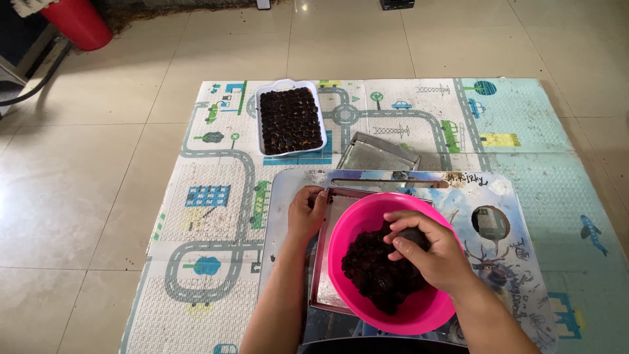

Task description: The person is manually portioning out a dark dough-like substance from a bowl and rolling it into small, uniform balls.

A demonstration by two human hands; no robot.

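1. A home: someone works on the floor, on glossy beige floor tiles (98, 196).
2. Under the hands lies a child's foam play mat (209, 216) printed with roads, cars and houses.
3. A cartoon-printed board (517, 262) sits under the bowl (367, 216) the hands hold, a household touch.
4. Far up-left stands a red bucket (78, 23).

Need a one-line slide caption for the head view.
Right hand works dark lumps in a pink bowl; left hand grips the metal tray beneath.
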